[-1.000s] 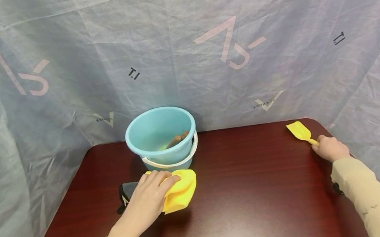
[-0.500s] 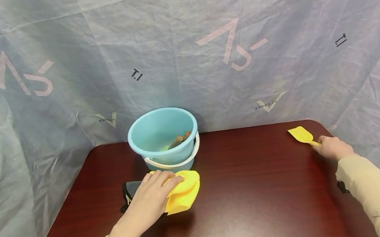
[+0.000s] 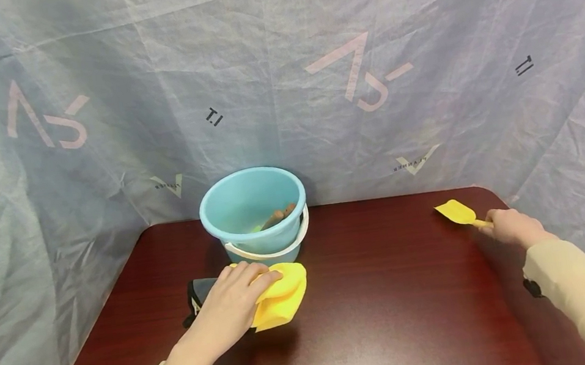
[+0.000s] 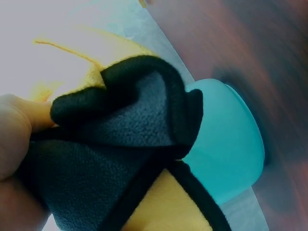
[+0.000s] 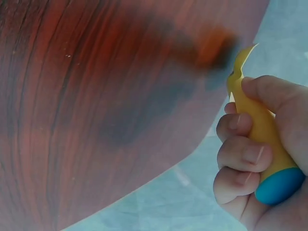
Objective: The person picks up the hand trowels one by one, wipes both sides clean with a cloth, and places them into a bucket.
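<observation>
My left hand [image 3: 233, 304] grips a bunched cloth [image 3: 281, 298], yellow on one face and dark grey with black edging on the other. In the left wrist view the folded grey side of the cloth [image 4: 115, 120] fills the middle. At the table's right side my right hand [image 3: 511, 226] holds a small yellow toy shovel [image 3: 457, 212], its blade pointing left. The right wrist view shows fingers and thumb wrapped round the yellow handle [image 5: 262, 132], which has a blue end. Just beyond the cloth stands a light blue bucket [image 3: 248, 247] with a white handle.
Inside the bucket lie brown-handled items [image 3: 279, 215], partly hidden by its wall. The dark red wooden table [image 3: 385, 293] has rounded far corners. A grey fabric sheet [image 3: 280, 85] hangs behind it and along both sides.
My right hand has shifted slightly toward me, and the shovel's blade has swung left and lower. The left hand still grips the cloth in nearly the same place. The head view has shifted a little.
</observation>
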